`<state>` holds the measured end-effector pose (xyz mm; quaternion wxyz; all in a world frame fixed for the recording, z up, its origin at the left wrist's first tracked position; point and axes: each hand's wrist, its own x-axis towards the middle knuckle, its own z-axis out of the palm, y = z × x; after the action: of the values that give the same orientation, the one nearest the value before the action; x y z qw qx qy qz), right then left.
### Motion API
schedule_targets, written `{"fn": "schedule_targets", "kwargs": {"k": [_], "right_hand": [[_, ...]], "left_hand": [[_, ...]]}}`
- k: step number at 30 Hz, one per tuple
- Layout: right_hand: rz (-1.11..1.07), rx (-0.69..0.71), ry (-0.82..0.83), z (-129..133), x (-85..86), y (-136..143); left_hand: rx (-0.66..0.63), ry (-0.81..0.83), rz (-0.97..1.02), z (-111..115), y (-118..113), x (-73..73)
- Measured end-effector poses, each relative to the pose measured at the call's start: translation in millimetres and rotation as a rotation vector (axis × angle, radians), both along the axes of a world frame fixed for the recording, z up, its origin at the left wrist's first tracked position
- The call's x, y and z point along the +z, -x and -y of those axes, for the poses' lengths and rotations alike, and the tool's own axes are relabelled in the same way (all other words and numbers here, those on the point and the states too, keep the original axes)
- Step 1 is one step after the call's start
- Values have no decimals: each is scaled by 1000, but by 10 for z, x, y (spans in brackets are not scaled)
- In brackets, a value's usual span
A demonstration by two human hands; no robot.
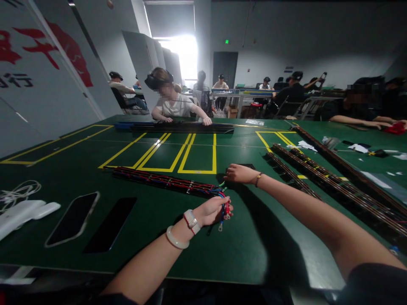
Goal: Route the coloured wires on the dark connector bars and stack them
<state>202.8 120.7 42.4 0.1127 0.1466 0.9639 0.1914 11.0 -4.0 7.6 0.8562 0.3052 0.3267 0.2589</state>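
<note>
My left hand (214, 210) is wrapped round a bundle of red and blue wires (227, 206) with metal ring ends hanging below the fingers. The wires come out of the right end of a long dark strip (165, 181) lying on the green table. Just above and to the right, my right hand (237, 173) is closed in a pinch at a thin green wire (221, 184), whose tip is hidden by the fingers. A small dark flat piece (246, 166) lies behind my right hand.
Two phones (73, 218) and a white device (22, 218) lie at left. Wired strips (330, 190) and paper scraps (305, 145) are at right. Across the green table (152, 258), a person (178, 101) handles long dark bars (181, 127); another person's hands (378, 125) are at far right.
</note>
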Motion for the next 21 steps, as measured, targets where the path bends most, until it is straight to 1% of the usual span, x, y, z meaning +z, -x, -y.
{"fn": "schedule_targets", "kwargs": {"k": [3, 7, 9, 12, 14, 15, 17, 21], "right_hand": [[-122, -98, -2, 228, -88, -124], [-363, -190, 33, 614, -213, -264], [-476, -174, 47, 793, -262, -294], [-602, -52, 87, 995, -317, -283], [-650, 3, 132, 1066, -348, -249], [-671, 4, 152, 1081, -364, -227], [-723, -27, 174, 1075, -395, -182], [-847, -144, 242, 996, -408, -83]], "left_hand": [[5, -21, -18, 2, 9, -9], [21, -46, -67, -1, -1, -9], [5, -56, -94, 0, -13, -8], [-9, -44, -93, 12, -36, -6], [4, -38, -92, 28, -53, -3], [15, -38, -94, 39, -63, -2], [67, -47, -91, 65, -86, -2], [240, -109, -72, 126, -136, -11]]}}
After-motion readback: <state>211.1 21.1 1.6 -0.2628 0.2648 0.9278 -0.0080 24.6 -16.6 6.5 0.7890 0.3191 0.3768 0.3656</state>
